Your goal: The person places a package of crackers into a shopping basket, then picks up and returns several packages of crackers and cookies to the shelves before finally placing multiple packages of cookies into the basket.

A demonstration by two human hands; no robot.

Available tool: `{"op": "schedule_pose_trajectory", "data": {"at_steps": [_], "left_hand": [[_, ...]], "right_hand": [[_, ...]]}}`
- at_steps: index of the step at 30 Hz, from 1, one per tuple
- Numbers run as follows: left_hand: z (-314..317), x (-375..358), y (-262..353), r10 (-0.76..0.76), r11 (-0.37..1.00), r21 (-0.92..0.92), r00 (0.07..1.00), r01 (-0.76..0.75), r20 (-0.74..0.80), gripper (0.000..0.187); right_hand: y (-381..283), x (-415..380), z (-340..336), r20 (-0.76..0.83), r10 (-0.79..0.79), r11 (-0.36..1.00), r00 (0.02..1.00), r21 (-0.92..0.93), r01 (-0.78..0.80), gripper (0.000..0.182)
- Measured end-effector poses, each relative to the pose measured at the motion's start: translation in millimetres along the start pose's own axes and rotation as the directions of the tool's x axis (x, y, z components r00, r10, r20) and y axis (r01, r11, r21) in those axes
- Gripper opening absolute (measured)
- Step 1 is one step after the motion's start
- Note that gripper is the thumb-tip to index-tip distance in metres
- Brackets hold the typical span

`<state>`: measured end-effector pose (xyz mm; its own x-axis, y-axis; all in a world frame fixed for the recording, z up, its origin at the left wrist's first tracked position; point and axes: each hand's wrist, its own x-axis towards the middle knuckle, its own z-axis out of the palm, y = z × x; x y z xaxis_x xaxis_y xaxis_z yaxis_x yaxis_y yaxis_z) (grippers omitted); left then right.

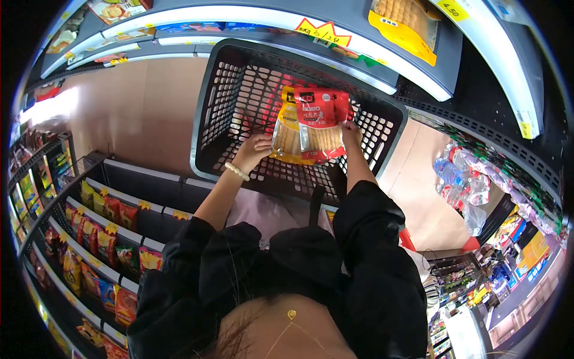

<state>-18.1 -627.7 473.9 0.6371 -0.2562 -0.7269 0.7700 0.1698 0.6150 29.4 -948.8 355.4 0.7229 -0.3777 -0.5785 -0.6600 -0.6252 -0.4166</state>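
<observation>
Two flat snack packs overlap over a dark plastic shopping basket (206, 107) with slotted walls. The red pack (326, 110) lies in front, with a clear window showing pale stick-shaped food. Behind it and to the left, the yellow pack (286, 140) shows similar sticks. My left hand (254, 149), with a beaded bracelet at the wrist, is closed at the left edge of the yellow pack. On the other side, my right hand (351, 134) grips the right edge of the red pack. Both hands are inside the basket's outline in this view.
Another yellow pack of sticks (406, 27) sits on the lit shelf ahead, near a handwritten price sign (323, 33). Snack bags (107, 245) fill racks at left. Bottled drinks (460, 173) stand at right beside the tiled floor (412, 197).
</observation>
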Motion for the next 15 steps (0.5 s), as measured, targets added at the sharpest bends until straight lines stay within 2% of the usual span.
{"op": "schedule_pose_trajectory", "data": {"at_steps": [1, 4, 5, 8, 9, 10, 11, 13, 14, 15], "left_hand": [[-0.1, -1.2, 4.5, -0.005, 1.000, -0.018, 1.000, 0.005, 0.022, 0.038], [8.1, -7.5, 18.8, 0.036, 0.993, 0.114, 0.999, -0.037, 0.013, 0.038], [8.5, -8.3, 22.4, 0.042, 0.988, 0.151, 0.999, -0.042, 0.008, 0.038], [2.9, -3.3, 23.6, 0.086, 0.966, 0.244, 0.996, -0.084, 0.002, 0.038], [1.2, -1.6, 24.6, 0.117, 0.957, 0.267, 0.993, -0.115, 0.009, 0.039], [-0.5, 0.0, 25.3, 0.146, 0.946, 0.289, 0.989, -0.146, 0.018, 0.040], [-2.6, 1.7, 26.8, 0.122, 0.973, 0.190, 0.992, -0.128, 0.043, 0.047], [11.3, -10.7, 48.3, 0.106, 0.978, 0.175, 0.994, -0.109, 0.026, 0.043], [16.7, -15.3, 59.6, 0.101, 0.980, 0.169, 0.995, -0.102, 0.017, 0.041], [13.8, -12.0, 59.7, 0.160, 0.906, 0.399, 0.987, -0.140, -0.018, 0.044]], "right_hand": [[-3.8, -3.9, -1.3, -0.024, -0.151, 0.987, 0.988, 0.053, 0.152, 0.024], [-40.7, -38.3, -28.6, 0.145, -0.108, 0.955, 0.983, 0.291, 0.062, 0.024], [-33.5, -32.6, -22.9, 0.133, -0.276, 0.951, 0.952, 0.183, 0.250, 0.025], [-59.7, -55.7, -43.4, 0.292, -0.342, 0.931, 0.893, 0.235, 0.280, 0.021], [-65.9, -64.2, -45.6, 0.258, -0.393, 0.910, 0.883, 0.250, 0.332, 0.019], [-76.4, -75.9, -52.0, 0.245, -0.395, 0.907, 0.886, 0.256, 0.333, 0.021], [-87.3, -87.0, -59.7, 0.231, -0.397, 0.905, 0.888, 0.262, 0.336, 0.023], [-105.1, -105.2, -74.5, 0.185, -0.453, 0.865, 0.872, 0.327, 0.380, 0.023], [-111.5, -112.7, -85.4, 0.217, -0.412, 0.860, 0.885, 0.413, 0.300, 0.021], [-123.9, -124.6, -102.4, 0.253, -0.375, 0.843, 0.892, 0.493, 0.215, 0.020]]}}
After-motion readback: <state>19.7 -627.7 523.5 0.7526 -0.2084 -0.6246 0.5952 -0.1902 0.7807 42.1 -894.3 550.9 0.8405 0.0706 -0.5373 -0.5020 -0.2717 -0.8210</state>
